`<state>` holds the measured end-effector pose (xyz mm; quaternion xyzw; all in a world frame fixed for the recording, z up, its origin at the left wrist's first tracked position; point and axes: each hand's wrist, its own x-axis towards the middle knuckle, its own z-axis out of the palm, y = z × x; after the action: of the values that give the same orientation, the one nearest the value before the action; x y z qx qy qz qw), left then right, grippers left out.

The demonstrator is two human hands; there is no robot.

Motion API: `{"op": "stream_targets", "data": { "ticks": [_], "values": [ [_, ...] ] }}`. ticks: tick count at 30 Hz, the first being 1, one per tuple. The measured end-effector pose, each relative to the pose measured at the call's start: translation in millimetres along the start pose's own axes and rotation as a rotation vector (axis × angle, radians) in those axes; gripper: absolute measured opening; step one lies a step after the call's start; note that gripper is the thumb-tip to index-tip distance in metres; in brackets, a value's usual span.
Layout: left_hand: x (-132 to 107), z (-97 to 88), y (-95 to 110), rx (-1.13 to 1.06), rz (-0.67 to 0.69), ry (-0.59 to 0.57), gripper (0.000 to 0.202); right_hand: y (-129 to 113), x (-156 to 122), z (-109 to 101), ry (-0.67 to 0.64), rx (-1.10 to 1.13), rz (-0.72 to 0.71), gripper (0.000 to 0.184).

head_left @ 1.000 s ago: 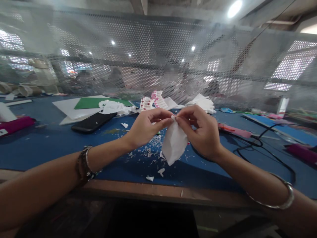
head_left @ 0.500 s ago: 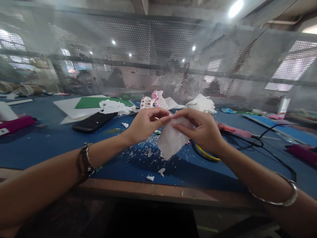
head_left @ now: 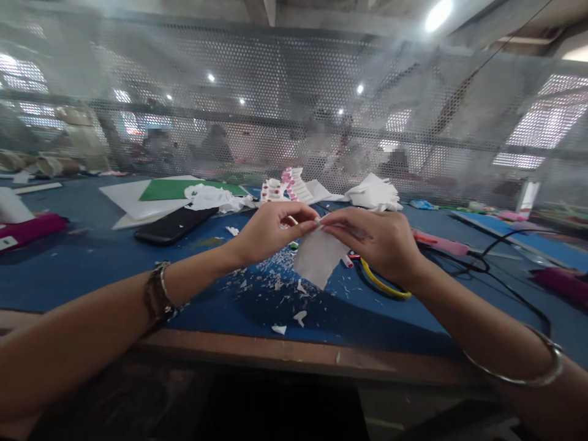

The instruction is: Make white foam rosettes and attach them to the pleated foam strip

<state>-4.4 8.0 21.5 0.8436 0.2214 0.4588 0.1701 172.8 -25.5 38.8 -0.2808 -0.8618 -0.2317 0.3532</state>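
A thin white sheet of tissue paper (head_left: 320,260) hangs down between my hands over the blue tabletop. My left hand (head_left: 278,231) pinches its top edge between thumb and fingertips. Right beside it, my right hand (head_left: 374,236) grips the same edge, and the two sets of fingertips almost meet. Beneath the paper lie many tiny white scraps (head_left: 277,283) and a few larger torn bits (head_left: 300,317). A yellow-handled tool (head_left: 383,288) lies partly behind my right hand.
Further back are crumpled white paper (head_left: 218,199), a stack of white sheets (head_left: 374,193), pink-tipped rolled pieces (head_left: 289,184) and a green sheet (head_left: 184,190). A black phone (head_left: 174,228) lies left. To the right are a pink-handled tool (head_left: 443,244) with a black cable and a blue board (head_left: 519,236).
My right hand has turned and shifted slightly, its fingertips now closer to my left ones. The paper's top edge is more bunched, and its hanging part looks narrower.
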Motion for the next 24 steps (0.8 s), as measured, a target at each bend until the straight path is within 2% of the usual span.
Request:
{"op": "stream_targets", "data": {
  "ticks": [4, 9, 16, 19, 24],
  "values": [
    [0, 1.6, 0, 0.014, -0.010, -0.018, 0.016, 0, 0, 1, 0.014, -0.010, -0.041, 0.009],
    [-1, 1.2, 0, 0.038, 0.029, -0.022, 0.015, 3, 1, 5, -0.010, 0.066, 0.081, 0.009],
    [-1, 0.4, 0, 0.018, 0.137, -0.029, 0.013, 2, 0, 8, -0.011, 0.282, 0.247, 0.011],
    [-2, 0.8, 1, 0.106, 0.197, -0.022, 0.012, 3, -1, 13, -0.016, 0.357, 0.308, 0.012],
    [-5, 4.8, 4, 0.266, 0.247, 0.070, 0.013, 2, -4, 21, 0.056, 0.356, 0.340, 0.011]
  ]
}}
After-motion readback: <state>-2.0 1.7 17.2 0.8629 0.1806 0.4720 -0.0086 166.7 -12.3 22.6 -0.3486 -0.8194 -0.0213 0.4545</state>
